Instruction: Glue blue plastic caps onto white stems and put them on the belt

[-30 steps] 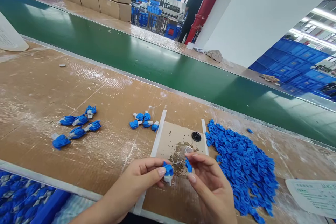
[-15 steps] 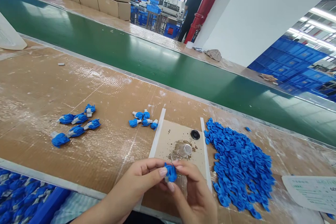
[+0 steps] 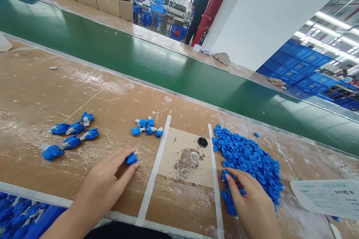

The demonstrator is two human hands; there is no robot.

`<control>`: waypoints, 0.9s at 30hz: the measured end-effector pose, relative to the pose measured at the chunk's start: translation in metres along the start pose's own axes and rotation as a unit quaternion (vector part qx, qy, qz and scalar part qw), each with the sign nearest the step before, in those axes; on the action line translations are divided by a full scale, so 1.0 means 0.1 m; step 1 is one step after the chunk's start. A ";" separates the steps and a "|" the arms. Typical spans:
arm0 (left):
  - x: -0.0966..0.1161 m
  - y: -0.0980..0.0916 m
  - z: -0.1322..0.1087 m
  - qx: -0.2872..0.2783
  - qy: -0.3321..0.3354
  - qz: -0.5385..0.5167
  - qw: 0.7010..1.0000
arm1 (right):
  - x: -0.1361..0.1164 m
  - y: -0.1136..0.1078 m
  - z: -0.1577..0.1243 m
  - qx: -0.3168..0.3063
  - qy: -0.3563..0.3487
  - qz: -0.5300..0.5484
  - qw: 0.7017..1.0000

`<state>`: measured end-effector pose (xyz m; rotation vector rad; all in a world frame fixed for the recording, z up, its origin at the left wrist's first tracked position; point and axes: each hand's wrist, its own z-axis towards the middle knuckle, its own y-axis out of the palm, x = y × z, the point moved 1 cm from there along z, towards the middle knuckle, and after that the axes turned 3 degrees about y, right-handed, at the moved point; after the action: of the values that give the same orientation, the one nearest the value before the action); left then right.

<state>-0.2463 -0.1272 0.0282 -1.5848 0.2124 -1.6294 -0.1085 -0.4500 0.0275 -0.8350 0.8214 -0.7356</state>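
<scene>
My left hand [image 3: 112, 175] is closed in a pinch around a small blue flower-like bundle [image 3: 131, 158], held low over the cardboard-covered table. My right hand [image 3: 249, 198] is at the near left side of a heap of blue petal-like pieces [image 3: 249, 160]. Its thumb and forefinger are pinched on one blue petal-like piece [image 3: 226, 175]; the other fingers are partly hidden. Between the hands, a small clear cup [image 3: 193, 158] stands in a wet patch on a cardboard sheet, with a black round cap [image 3: 202, 142] behind it.
Several finished-looking blue bundles with white stubs [image 3: 74, 128] lie at left, and another cluster [image 3: 148, 127] lies nearer the middle. White tape strips [image 3: 155, 171] flank the cardboard. A blue bin [image 3: 47, 220] sits lower left, a labelled white container [image 3: 322, 198] at right. Beyond runs a green conveyor [image 3: 140, 59].
My hands have parted from the shared blue bundle. The left has carried it left over the table; the right has moved right to the heap. The view has shifted slightly.
</scene>
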 end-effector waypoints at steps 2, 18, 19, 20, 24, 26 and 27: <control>-0.12 -0.11 0.07 0.052 0.092 0.159 0.982 | 0.19 0.05 0.02 -0.040 -0.014 -0.032 0.999; 0.04 -0.33 0.61 -0.094 0.146 0.286 0.943 | -0.14 -0.08 0.13 -0.039 -0.249 0.004 0.968; 0.06 -0.30 0.64 -0.113 0.139 0.288 0.941 | -0.16 -0.08 0.11 -0.060 -0.257 0.023 0.964; 0.06 -0.27 0.67 -0.127 0.133 0.290 0.939 | -0.18 -0.07 0.09 -0.084 -0.258 0.041 0.962; 0.02 -0.22 0.72 -0.150 0.125 0.281 0.940 | -0.15 0.03 0.07 -0.160 -0.205 0.063 0.964; -0.01 -0.23 0.70 -0.149 0.123 0.263 0.945 | -0.13 0.09 0.06 -0.161 -0.172 0.043 0.971; -0.03 -0.24 0.68 -0.143 0.121 0.250 0.950 | -0.12 0.12 0.04 -0.154 -0.161 0.030 0.974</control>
<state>-0.1968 -0.0821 0.0543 -1.3794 0.9379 -1.4215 -0.1079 -0.4334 0.0234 -1.1687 0.6711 -0.4073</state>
